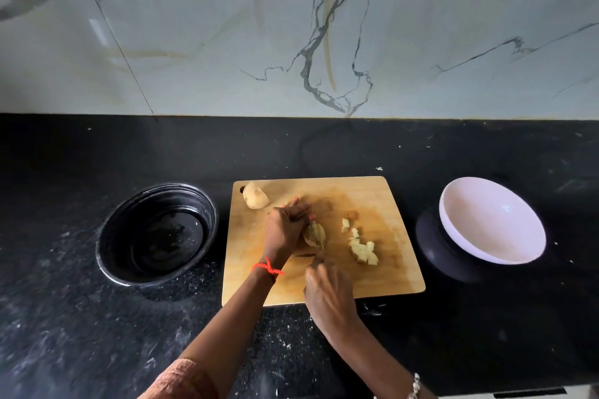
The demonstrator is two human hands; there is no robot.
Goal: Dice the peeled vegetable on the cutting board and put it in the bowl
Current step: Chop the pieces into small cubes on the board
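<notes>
Fingers (301,209) of your left hand (285,230) curl onto the pale peeled potato piece (308,236), just right of them on the wooden cutting board (389,269); your right hand (329,293) grips the slim knife (317,236). Likely firm but slippery flesh: pin its uncut end.

Pale wooden cutting board (382,201), white bowl (492,220), black bowl (155,233), speckled black counter (97,334)

One cutting board (382,204), two bowls, a black bowl (155,233) and a white bowl (492,220), one knife (317,238), two potato chunks (256,196) (320,232), diced cubes (363,249) too heaped to count.
</notes>
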